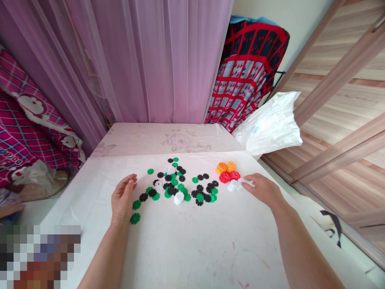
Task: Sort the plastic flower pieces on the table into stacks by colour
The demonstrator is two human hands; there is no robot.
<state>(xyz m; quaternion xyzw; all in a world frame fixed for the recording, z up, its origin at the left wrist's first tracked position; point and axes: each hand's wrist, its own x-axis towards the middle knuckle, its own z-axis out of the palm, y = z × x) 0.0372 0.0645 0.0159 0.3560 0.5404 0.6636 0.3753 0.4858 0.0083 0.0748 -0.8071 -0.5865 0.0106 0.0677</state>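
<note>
Several green discs (136,218) and black discs (143,197) with notched edges lie scattered over the middle of a white-covered table (186,249). A small white stack (179,197) sits at their front edge. To the right are orange discs (221,167), red discs (225,177) and white discs (232,185) in small piles. My left hand (124,196) rests by the left green discs, its fingers curled together; whether anything is between them is hidden. My right hand (261,188) has thumb and fingertips at a whitish disc beside the white pile.
A white plastic bag (270,124) stands at the table's back right corner. Behind the table hangs a purple curtain (156,60). A red and black patterned cloth (237,76) is at the back right, beside wooden cabinet doors (339,100).
</note>
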